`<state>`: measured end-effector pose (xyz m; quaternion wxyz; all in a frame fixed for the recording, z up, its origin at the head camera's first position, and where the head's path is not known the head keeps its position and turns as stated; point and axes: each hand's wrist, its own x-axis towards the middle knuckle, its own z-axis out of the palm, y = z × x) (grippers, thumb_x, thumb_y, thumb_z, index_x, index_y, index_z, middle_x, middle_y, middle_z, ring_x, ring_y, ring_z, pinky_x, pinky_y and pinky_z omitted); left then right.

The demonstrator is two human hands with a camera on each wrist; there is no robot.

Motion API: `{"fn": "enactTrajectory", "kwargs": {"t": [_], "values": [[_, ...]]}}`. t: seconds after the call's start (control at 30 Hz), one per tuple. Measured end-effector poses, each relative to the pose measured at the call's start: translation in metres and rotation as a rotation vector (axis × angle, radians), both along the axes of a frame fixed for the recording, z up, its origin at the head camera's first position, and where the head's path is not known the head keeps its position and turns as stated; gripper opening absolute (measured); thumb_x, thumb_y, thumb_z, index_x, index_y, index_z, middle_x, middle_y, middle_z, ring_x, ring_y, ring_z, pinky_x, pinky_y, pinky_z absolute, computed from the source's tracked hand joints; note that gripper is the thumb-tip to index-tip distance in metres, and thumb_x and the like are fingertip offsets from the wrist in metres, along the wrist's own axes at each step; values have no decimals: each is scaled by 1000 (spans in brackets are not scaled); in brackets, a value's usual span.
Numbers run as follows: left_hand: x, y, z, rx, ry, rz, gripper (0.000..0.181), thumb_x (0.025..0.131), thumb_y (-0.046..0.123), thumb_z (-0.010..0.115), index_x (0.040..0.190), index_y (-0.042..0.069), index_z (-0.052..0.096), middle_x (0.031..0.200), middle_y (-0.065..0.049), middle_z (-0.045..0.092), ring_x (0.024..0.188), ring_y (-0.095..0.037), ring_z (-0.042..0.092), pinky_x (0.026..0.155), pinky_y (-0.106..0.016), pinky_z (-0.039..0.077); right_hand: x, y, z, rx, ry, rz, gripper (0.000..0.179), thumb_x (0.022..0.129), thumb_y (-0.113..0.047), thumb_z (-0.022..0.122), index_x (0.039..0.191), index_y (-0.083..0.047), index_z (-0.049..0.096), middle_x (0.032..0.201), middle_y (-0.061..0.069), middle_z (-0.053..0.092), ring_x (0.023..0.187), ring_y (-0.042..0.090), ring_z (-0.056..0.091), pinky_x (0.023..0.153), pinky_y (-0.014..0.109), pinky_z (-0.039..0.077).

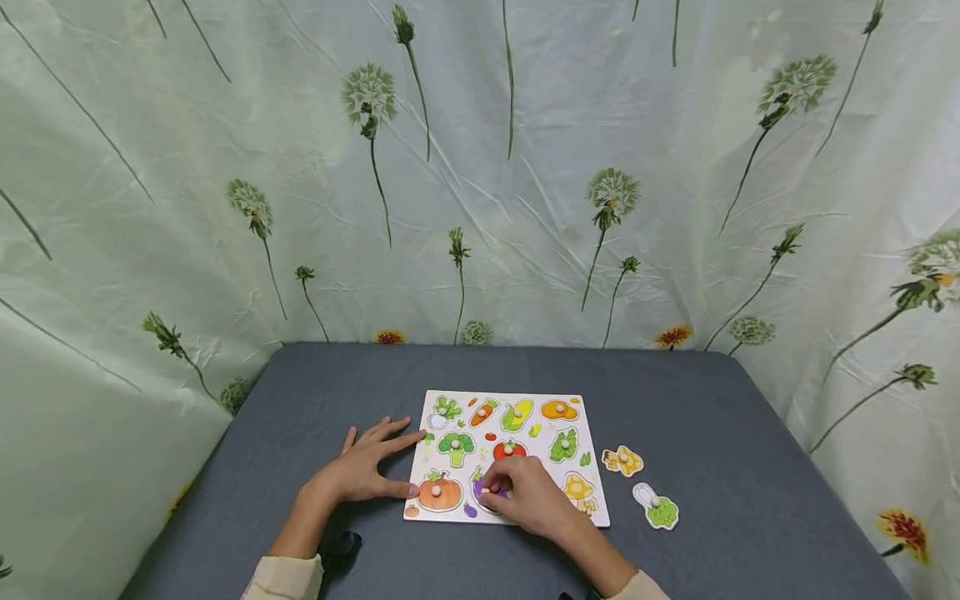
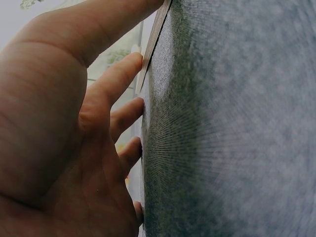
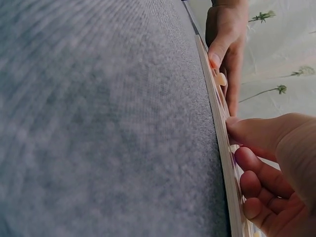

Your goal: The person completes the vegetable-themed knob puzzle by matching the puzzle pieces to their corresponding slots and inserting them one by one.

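Note:
A white wooden vegetable puzzle board (image 1: 480, 458) lies on the table, with knobbed pieces on it. My left hand (image 1: 365, 468) spreads its fingers at the board's left side. Its thumb rests on the edge beside the pumpkin piece (image 1: 440, 493), and its index fingertip touches the edge higher up; the other fingers (image 2: 129, 116) reach down to the cloth. At the board's lower middle, my right hand (image 1: 527, 497) pinches the purple eggplant piece (image 1: 477, 482) by its knob, thumb and index together. The hand partly hides this piece.
Right of the board lie two loose pieces, a yellow mushroom piece (image 1: 622, 461) and a bok choy piece (image 1: 656, 507). The table has a dark grey cloth (image 1: 360, 375). A dandelion-print curtain (image 1: 480, 208) hangs behind and along the sides.

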<state>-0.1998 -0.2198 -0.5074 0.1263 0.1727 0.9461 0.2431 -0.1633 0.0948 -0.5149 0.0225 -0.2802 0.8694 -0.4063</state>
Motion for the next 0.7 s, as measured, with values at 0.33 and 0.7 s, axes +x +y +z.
{"fn": "enactTrajectory", "kwargs": {"t": [0.33,0.7], "values": [[-1,0,0,-4,2,-2,96,73,69,82,155,34,48,170,-4,31,159,-43,13,118,-78,-5,2,0,2,0,-10,-10,7,86,-12,84,89,-13,77,78,-12,65,73,4,60,68,20,53],[0,0,1,-3,-5,-6,96,73,69,82,156,34,47,170,-4,30,159,-43,13,118,-78,-5,4,6,3,18,59,7,16,83,-16,87,96,-13,78,84,-4,67,77,6,58,71,19,51]]}}
